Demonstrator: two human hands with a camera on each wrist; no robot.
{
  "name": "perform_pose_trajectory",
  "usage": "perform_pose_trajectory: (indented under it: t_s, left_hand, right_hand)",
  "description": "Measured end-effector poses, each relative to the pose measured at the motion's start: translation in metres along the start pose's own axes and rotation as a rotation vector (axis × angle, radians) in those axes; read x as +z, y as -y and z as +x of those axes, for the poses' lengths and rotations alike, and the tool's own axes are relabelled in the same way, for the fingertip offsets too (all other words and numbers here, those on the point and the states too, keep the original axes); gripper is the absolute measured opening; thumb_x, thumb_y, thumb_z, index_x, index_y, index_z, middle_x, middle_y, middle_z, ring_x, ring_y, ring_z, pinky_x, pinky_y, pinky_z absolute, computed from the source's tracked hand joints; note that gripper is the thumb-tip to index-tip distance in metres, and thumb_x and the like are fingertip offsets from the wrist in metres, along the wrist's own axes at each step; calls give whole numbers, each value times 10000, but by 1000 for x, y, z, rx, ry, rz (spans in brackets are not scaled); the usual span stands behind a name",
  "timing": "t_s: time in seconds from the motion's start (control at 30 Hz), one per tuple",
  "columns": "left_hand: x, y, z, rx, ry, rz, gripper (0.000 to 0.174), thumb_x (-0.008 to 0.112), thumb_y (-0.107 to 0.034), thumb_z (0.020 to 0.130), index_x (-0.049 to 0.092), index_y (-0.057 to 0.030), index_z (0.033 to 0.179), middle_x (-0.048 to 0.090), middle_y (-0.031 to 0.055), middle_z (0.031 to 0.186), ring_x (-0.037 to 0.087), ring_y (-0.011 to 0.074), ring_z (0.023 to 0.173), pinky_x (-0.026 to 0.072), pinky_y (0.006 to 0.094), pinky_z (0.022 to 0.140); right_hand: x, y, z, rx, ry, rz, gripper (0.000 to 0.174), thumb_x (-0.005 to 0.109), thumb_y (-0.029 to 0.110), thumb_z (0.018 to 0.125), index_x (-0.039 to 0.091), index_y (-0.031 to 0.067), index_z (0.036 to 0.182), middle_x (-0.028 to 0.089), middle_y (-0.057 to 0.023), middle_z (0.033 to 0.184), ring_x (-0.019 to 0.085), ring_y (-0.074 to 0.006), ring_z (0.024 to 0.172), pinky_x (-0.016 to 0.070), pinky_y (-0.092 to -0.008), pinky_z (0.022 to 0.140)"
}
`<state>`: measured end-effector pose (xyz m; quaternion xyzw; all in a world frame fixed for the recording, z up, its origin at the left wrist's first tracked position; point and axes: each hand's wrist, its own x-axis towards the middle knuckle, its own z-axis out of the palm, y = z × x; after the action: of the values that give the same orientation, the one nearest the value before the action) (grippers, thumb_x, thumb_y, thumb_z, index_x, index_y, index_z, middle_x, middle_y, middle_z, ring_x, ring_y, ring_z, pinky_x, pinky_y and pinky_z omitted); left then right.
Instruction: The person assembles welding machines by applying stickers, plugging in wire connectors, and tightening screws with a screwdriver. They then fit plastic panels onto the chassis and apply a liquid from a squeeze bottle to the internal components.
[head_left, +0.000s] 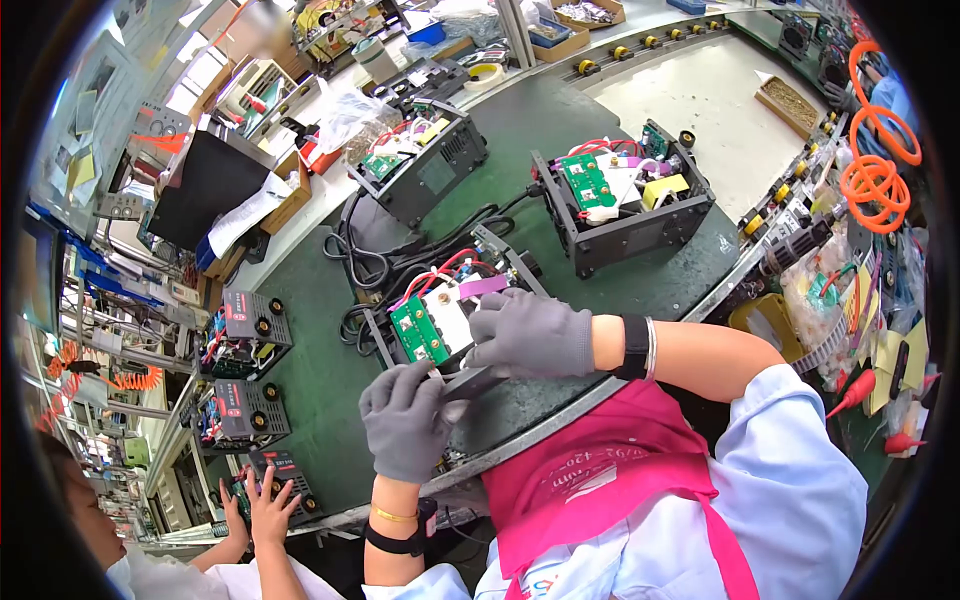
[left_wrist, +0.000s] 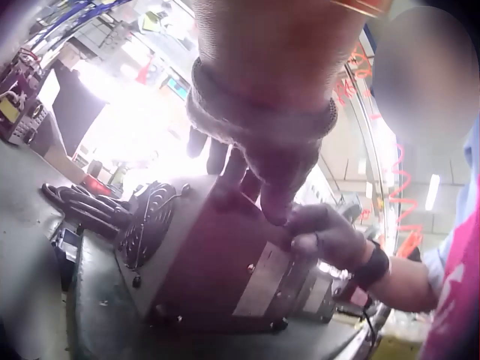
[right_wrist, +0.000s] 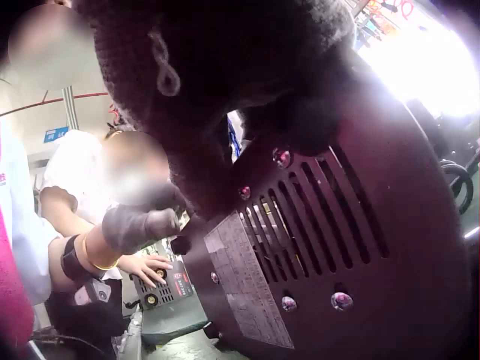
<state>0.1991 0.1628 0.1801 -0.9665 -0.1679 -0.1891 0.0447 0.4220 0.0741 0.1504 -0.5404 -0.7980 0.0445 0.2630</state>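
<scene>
An open-topped black electrical unit (head_left: 430, 335) sits in front of me on the green bench, with a green circuit board (head_left: 418, 335), red wires and a purple strip showing inside. My left hand (head_left: 405, 420), in a grey knit glove, grips the near edge at the unit's left corner. Farther right, my gloved right hand (head_left: 530, 335) holds the top edge of the same side, fingers bent over it beside the purple strip. The right wrist view shows the vented side panel (right_wrist: 322, 225) with screws and a label, right under that hand. Fingertips inside the casing are partly hidden.
Two similar open units stand behind, one at the right (head_left: 625, 205) and one at the back (head_left: 425, 160). A coiled black cable (head_left: 365, 270) lies beside mine. At left, another person's hands (head_left: 265, 510) touch one of several finished-looking units (head_left: 245, 330). Orange air hose (head_left: 875, 190) hangs at right.
</scene>
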Motion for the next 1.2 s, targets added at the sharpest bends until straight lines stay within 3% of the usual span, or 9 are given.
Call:
perform_pose_trajectory:
  t_s: [0.3, 0.4, 0.5, 0.6, 0.83, 0.87, 0.93, 1.13, 1.2]
  left_hand:
    - [17, -7, -4, -8, -86, 260, 338, 686, -459, 743, 612, -134, 797, 529, 16, 795, 532, 233, 823, 387, 394, 770]
    - [17, -10, -7, -68, -34, 277, 349, 687, -465, 744, 593, -129, 748, 524, 17, 788, 523, 232, 812, 375, 396, 771]
    - [15, -11, -7, -128, 49, 245, 345, 692, -459, 743, 601, -126, 755, 541, 20, 799, 523, 234, 816, 369, 403, 796]
    - [7, -14, -5, -178, 59, 215, 331, 697, -448, 740, 630, -128, 792, 561, 22, 807, 526, 242, 822, 370, 410, 814]
    - [-14, -36, 6, -318, 85, 170, 315, 715, -404, 737, 679, -138, 903, 599, 35, 874, 553, 274, 885, 390, 413, 814]
    - [-18, -41, 7, -331, 62, 187, 320, 718, -395, 737, 678, -136, 920, 602, 43, 890, 556, 278, 889, 398, 414, 807]
    - [-25, -48, 7, -361, 14, 215, 331, 725, -378, 738, 674, -132, 955, 609, 60, 922, 564, 286, 896, 414, 416, 792]
    - [-7, -96, 70, 17, -85, -319, 333, 698, -330, 795, 667, -109, 1041, 609, 95, 977, 574, 308, 912, 432, 425, 817]
    - [14, -123, 101, 190, -133, -445, 379, 683, -307, 796, 636, -101, 1111, 601, 108, 1091, 557, 317, 1014, 424, 432, 871]
  right_hand:
    - [-5, 9, 24, -21, 240, -175, 138, 654, 120, 731, 682, 23, 826, 647, -139, 803, 662, -323, 764, 527, -419, 688]
    - [-7, 12, 34, 60, 346, -121, 126, 658, 110, 706, 692, 21, 790, 654, -152, 745, 669, -323, 732, 524, -414, 645]
    - [-18, 21, 47, 119, 569, -200, 87, 630, 103, 720, 681, 54, 771, 648, -126, 830, 639, -311, 744, 511, -438, 684]
    - [-17, 22, 46, 186, 578, -190, 119, 649, 142, 723, 688, 66, 806, 644, -115, 866, 635, -298, 819, 506, -421, 742]
    - [-4, 13, -2, 32, -20, -183, 198, 609, 187, 782, 642, 82, 946, 617, -85, 942, 602, -263, 970, 492, -406, 817]
    - [-9, 18, -9, 77, 11, -243, 227, 601, 206, 792, 622, 99, 992, 611, -59, 926, 598, -237, 973, 484, -402, 837]
    - [-15, 17, -25, 23, -288, -153, 219, 613, 218, 793, 625, 132, 994, 606, -23, 923, 598, -210, 963, 479, -404, 844]
    - [-78, -11, -95, 405, -706, -178, 310, 674, 116, 753, 664, 121, 1063, 647, -64, 1026, 605, -276, 988, 487, -388, 864]
    - [-81, -39, -129, 600, -830, -238, 378, 725, 195, 763, 654, 87, 1118, 626, -106, 1064, 600, -299, 994, 500, -396, 858]
